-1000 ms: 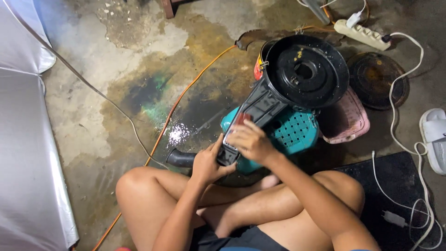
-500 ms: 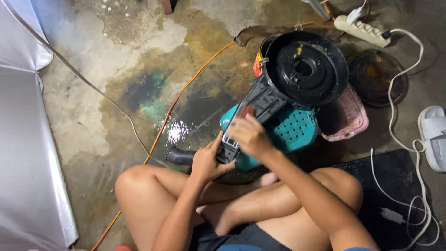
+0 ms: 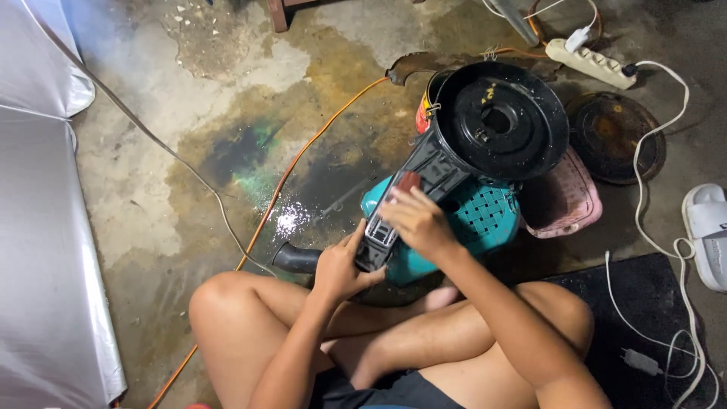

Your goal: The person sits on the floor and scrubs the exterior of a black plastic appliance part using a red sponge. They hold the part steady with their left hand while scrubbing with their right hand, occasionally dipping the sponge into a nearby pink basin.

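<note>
I sit cross-legged on a stained concrete floor. A black plastic appliance base (image 3: 488,129), round with a hole in the middle and a flat neck reaching toward me, rests on a teal perforated stool (image 3: 485,220). My left hand (image 3: 341,265) grips the near end of the black neck from the left. My right hand (image 3: 416,220) lies on top of the neck, fingers pressing a small reddish-brown piece (image 3: 407,183) against it. A black tube end (image 3: 291,259) lies on the floor just left of my left hand.
An orange cable (image 3: 303,155) runs diagonally over the floor. A white power strip (image 3: 589,60) with a white cord (image 3: 666,227) lies at upper right, by a round dark disc (image 3: 617,136), a pink basket (image 3: 572,201) and a white sandal (image 3: 708,231). Grey sheeting (image 3: 38,227) covers the left.
My right hand shifted slightly along the black neck; the left hand keeps its grip. The view moved a little.
</note>
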